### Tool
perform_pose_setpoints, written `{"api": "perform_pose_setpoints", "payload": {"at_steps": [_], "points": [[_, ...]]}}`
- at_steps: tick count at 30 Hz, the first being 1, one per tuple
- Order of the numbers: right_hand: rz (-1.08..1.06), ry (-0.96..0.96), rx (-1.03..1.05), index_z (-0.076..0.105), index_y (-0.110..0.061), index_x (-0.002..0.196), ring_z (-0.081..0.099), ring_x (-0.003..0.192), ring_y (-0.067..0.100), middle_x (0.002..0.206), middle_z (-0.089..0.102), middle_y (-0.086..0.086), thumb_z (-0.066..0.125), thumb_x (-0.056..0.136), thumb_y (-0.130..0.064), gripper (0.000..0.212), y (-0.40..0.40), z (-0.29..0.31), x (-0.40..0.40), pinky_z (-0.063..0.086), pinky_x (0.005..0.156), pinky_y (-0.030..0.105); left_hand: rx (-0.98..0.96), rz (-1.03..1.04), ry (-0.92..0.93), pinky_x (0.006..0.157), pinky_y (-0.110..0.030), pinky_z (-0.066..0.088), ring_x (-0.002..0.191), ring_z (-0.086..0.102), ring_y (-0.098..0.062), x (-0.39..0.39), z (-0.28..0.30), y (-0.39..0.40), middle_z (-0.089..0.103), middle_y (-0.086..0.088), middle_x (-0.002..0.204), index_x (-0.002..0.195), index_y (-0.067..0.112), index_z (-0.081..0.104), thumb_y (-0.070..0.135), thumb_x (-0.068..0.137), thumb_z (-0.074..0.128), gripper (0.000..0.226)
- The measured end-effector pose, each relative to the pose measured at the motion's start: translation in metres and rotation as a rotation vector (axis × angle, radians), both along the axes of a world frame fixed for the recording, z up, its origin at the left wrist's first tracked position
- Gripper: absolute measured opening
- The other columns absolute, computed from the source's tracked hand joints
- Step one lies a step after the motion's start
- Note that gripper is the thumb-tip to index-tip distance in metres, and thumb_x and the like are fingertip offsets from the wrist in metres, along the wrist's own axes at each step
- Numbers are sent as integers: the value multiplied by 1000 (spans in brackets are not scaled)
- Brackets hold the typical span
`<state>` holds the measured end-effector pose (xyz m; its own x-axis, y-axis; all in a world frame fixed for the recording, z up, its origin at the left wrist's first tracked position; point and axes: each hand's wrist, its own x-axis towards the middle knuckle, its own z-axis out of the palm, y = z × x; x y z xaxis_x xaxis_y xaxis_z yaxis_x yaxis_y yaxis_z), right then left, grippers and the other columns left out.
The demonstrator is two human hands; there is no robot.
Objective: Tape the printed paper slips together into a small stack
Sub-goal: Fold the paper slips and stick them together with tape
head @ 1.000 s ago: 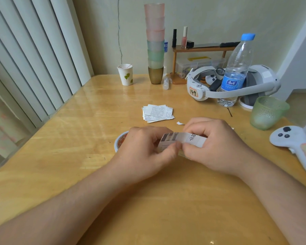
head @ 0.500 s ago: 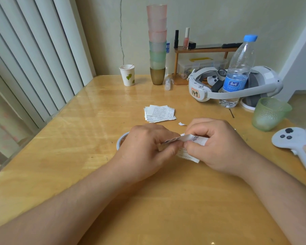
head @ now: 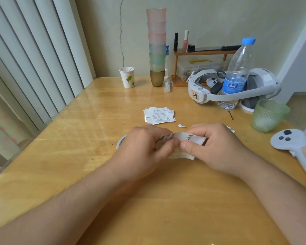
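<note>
At the centre of the frame, the person's two hands meet over the glossy yellow wooden table [head: 78, 138] and share a small white paper slip with black and dark red print [head: 187, 137], curved between them. The left hand [head: 143, 147] has its fingers curled and its thumb pressed onto the slip's left end; the right hand [head: 214, 147] pinches the right end between thumb and bent fingers. A second pale slip edge [head: 182, 156] shows just beneath the thumbs, lying against the table. Behind the left hand, the white rim of one round tape roll [head: 119, 143] peeks out. Just above the hands lies one loose stack of white printed slips [head: 159, 114], fanned slightly, and one tiny white paper scrap [head: 181, 125] beside it. Along the upper edge stand one paper cup with a green leaf [head: 127, 76], one tower of pink and green frosted cups [head: 156, 45], one clear water bottle with a blue cap [head: 237, 75], and, at right, one green textured glass [head: 267, 115].
</note>
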<state>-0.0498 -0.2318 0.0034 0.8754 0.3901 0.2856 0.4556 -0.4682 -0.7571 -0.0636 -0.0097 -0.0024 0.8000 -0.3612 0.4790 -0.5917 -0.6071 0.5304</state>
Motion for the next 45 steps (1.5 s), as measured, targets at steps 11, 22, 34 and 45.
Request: {"api": "perform_pose_setpoints", "payload": {"at_steps": [11,22,34,45], "points": [[-68,241,424,80,-19,104,74,107,28,106,80,2,74,92,-17,14,13,0,-3,53,103,57,-452,-62,341,55,-14,38,54,48,6,0,-1,-6,63,23,63,108,21,80,31,99,72,16],[-72,255,428,76,-21,109,74,89,7,100,81,-4,71,96,-13,16,17,-4,-4,53,71,18,-459,3,328,49,-12,34,45,47,6,3,-5,-4,56,24,53,107,21,79,27,100,71,12],[-30,312,600,76,-14,105,77,99,20,103,80,6,78,71,-18,35,10,1,-4,60,86,28,-505,-128,402,56,-7,43,56,56,11,2,2,-3,72,21,77,117,8,76,18,97,71,23],[-122,217,520,77,-22,106,68,84,18,99,79,8,67,97,-8,19,13,1,-2,53,71,23,-583,19,332,74,-50,56,75,68,-34,15,-3,6,80,-3,98,111,25,68,38,98,68,18]]}}
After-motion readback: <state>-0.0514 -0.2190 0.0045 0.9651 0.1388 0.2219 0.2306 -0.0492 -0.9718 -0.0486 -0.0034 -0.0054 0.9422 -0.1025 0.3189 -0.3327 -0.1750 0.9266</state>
